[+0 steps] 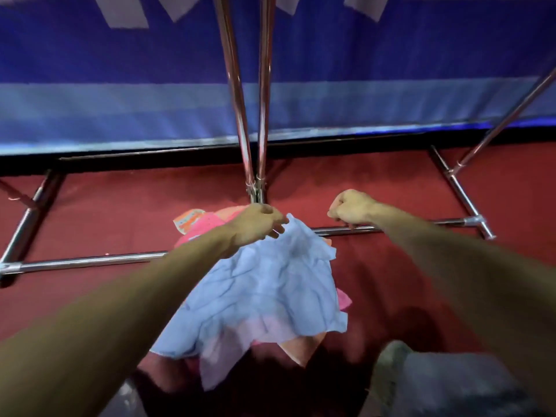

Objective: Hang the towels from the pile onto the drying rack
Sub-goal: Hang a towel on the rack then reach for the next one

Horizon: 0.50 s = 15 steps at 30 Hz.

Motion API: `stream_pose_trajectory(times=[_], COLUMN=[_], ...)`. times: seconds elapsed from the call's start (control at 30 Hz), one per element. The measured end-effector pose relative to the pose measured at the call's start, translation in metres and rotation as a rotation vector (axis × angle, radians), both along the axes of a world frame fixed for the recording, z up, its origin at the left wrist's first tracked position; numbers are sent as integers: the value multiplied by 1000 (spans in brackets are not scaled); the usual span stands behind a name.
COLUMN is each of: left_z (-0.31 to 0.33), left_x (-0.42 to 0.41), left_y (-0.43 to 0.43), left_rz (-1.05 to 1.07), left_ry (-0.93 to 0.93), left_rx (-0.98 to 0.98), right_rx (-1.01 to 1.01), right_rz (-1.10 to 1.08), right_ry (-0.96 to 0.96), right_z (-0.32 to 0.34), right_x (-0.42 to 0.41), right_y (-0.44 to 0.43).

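One thin light-blue towel (264,290) tops the pile (197,228) on the red floor (120,212) at the bottom rail (90,261) of the drying rack (239,115), looks floppy and featherlight, left hand (258,224) is pinching its top corner, right hand (352,207) is just an empty clenched fist, probably wants the other corner.

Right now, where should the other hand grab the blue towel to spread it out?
Pinch the blue towel by its free upper-right corner, coming from the right with the right hand. The left hand pinches the top corner, and the cloth hangs crumpled below it, so that edge is probably the nearest.
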<state>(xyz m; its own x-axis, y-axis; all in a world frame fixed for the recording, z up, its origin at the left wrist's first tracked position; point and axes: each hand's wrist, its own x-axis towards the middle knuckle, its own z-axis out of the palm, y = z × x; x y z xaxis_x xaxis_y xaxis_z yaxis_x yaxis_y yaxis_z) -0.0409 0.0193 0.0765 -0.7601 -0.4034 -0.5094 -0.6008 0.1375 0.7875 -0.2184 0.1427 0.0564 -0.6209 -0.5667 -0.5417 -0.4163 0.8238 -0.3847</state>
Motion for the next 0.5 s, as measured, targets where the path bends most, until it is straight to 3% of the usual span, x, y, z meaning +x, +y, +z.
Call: stream_pose_trajectory(times=[0.3,0.5], left_z=[-124,-154], left_x=[-40,-45], left_y=[11,10], left_rz=[-14,25], left_ry=[-70,-96], left_rx=[57,57], right_rx=[68,20], right_rz=[-196,-390], right_ry=[-19,3], right_z=[-166,-204], right_x=[-12,0], right_y=[27,19])
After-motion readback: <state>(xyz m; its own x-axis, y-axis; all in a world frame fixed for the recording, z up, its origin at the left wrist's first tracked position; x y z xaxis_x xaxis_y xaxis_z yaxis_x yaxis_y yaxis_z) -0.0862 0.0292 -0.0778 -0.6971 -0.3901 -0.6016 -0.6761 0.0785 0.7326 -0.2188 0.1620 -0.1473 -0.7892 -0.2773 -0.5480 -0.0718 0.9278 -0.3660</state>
